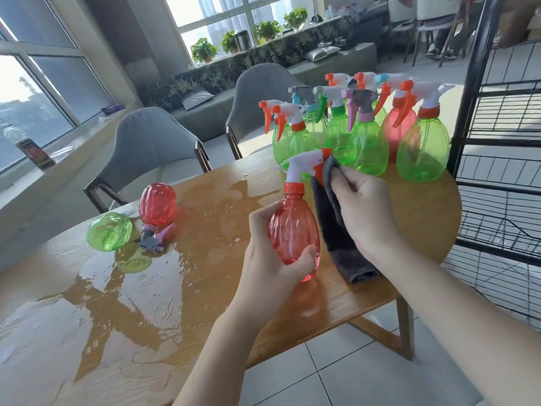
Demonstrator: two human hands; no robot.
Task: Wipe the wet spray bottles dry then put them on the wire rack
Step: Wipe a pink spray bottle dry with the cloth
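While my left hand (275, 259) grips the belly of the red spray bottle (294, 232) above the table (409, 218), my right hand (363, 209) pinches the grey cloth (336, 227) and presses it to the trigger head. I judge that the wiping of this bottle is in progress and not finished.

As far as I see, the wire rack (503, 159) at the right carries no bottle yet, so the placing is all left to do. A group of upright bottles (366, 136) stands at the far edge of the table, just beside the rack; I cannot tell if they are dry. Two more, a red lying bottle (156, 205) and a green lying bottle (109, 235), rest in a wide puddle (152, 288) at the left. This water can wet again whatever I set down there.
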